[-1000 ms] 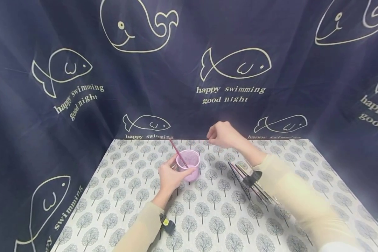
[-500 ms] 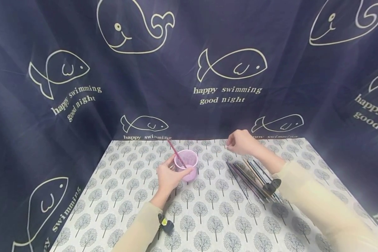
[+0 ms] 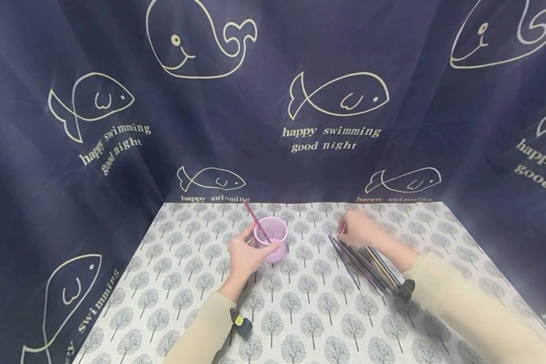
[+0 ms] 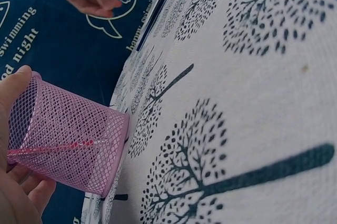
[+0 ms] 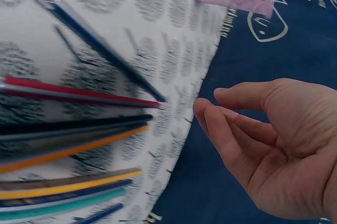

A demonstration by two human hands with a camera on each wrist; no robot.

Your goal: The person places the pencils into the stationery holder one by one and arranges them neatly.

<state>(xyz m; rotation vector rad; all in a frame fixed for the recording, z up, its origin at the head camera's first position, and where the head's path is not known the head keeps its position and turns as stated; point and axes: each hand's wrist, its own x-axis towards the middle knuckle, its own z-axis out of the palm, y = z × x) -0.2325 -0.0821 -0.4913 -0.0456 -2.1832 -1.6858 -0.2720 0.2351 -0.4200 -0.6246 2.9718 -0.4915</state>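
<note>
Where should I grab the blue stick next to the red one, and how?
Probably at its middle: pinch the blue stick across its thin width, coming down from above. It lies flat on the tablecloth, slanting away from the red stick. Their far tips nearly meet, so the middle leaves more room.

Cup point(image 3: 277, 256) stands on the tablecloth point(image 3: 200, 263); one pencil point(image 3: 257, 221) leans inside it; loose pencils point(image 3: 362, 265) lie to its right. Curtain point(image 3: 236, 126) hangs behind.

The white, tree-printed surface point(image 3: 309, 313) bears a pink mesh cup point(image 4: 76, 126) near centre and slender sticks point(image 3: 359, 264) at lower right.
</note>
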